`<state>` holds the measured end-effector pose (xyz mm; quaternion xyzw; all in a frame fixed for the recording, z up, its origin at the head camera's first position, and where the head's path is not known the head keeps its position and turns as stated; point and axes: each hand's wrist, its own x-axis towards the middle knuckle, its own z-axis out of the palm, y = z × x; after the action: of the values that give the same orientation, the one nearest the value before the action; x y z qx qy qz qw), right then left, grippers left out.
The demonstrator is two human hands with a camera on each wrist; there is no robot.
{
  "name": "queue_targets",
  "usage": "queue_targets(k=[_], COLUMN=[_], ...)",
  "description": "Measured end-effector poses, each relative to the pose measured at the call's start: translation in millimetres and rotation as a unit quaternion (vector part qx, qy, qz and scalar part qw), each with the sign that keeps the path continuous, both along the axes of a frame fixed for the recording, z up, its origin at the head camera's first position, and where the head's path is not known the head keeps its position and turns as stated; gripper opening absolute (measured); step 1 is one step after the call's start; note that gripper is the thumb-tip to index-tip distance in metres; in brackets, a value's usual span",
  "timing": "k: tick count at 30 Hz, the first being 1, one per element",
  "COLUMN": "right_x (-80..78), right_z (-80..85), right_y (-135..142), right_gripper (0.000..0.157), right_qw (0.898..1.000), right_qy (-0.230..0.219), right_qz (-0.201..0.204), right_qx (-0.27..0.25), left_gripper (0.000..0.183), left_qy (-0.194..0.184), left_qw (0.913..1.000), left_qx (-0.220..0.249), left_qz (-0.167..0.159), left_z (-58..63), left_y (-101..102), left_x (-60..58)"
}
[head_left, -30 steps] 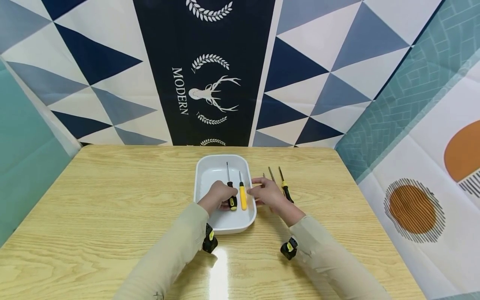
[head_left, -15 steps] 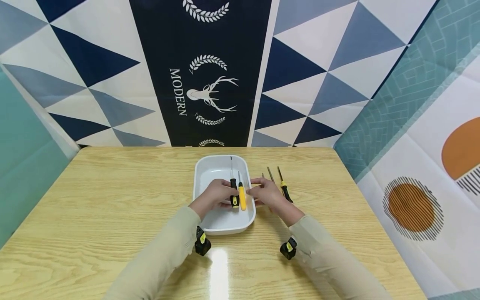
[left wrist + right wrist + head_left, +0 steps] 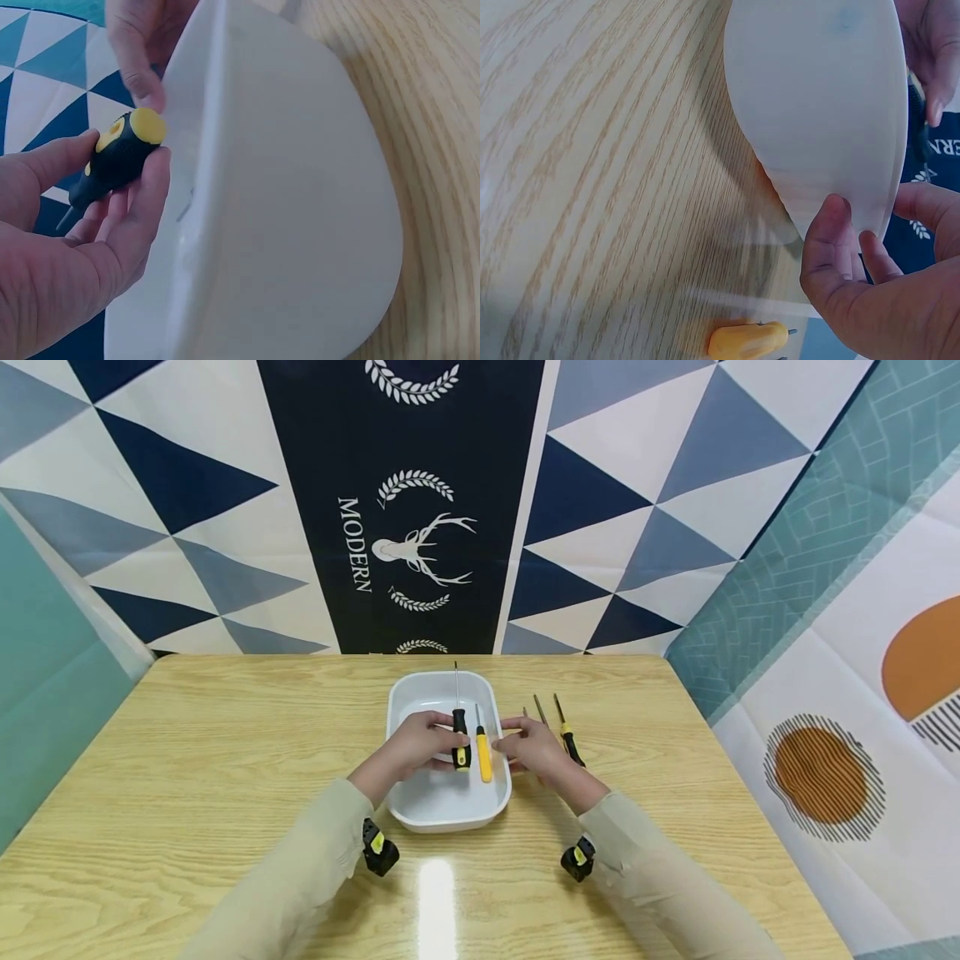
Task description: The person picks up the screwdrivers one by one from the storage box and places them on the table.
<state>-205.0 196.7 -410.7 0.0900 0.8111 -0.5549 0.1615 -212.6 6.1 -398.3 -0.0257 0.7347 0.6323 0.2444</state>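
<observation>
My left hand [image 3: 420,742] pinches a black-and-yellow screwdriver [image 3: 460,747] by its handle, over the inside of a white tray [image 3: 450,825]. The screwdriver's shaft points away, its tip overlapping the tray's far rim. In the left wrist view, thumb and fingers sit on either side of the black handle [image 3: 116,165], with its yellow end cap facing the camera. My right hand [image 3: 534,747] grips the tray's right rim, thumb toward the inside and fingers along the outer wall [image 3: 817,112]. Inside the tray lies a screwdriver with a yellow handle [image 3: 484,756].
Right of the tray, on the wooden table [image 3: 225,793], lie a yellow-and-black screwdriver [image 3: 570,739] and other tools with metal shafts [image 3: 541,707], partly hidden by my right hand. A yellow handle [image 3: 746,341] shows in the right wrist view. Patterned cloth [image 3: 600,527] rises behind.
My left hand has lifted the black-and-yellow screwdriver; over the last half second it shifted left, away from the yellow-handled one. The right hand has stayed at the tray's rim.
</observation>
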Motion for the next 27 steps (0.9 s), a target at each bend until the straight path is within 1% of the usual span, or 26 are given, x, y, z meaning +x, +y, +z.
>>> queue_targets(k=[6, 10, 13, 21, 27], right_x=[-0.6, 0.0, 0.8, 1.9, 0.0], right_z=[0.3, -0.6, -1.4, -3.1, -2.8], right_y=[-2, -2, -1, 0, -1], right_gripper=[0.045, 0.044, 0.043, 0.044, 0.044], right_qw=[1.0, 1.0, 1.0, 1.0, 1.0], right_qy=[-0.007, -0.006, -0.004, -0.004, 0.001], right_qz=[-0.007, -0.007, -0.007, -0.01, -0.004], right_qx=[0.009, 0.006, 0.008, 0.006, 0.003], left_gripper=[0.046, 0.047, 0.047, 0.048, 0.049], left_qy=[0.008, 0.01, 0.012, 0.027, 0.042], left_qw=[1.0, 0.9999, 0.9999, 0.9996, 0.999], left_qx=[-0.004, -0.007, -0.004, 0.011, 0.015], left_qz=[-0.003, 0.003, 0.008, 0.0, -0.003], left_z=[8.7, 13.5, 14.9, 15.3, 15.8], left_y=[-15, -23, -30, -50, -65], left_x=[3.4, 5.2, 6.3, 9.4, 9.0])
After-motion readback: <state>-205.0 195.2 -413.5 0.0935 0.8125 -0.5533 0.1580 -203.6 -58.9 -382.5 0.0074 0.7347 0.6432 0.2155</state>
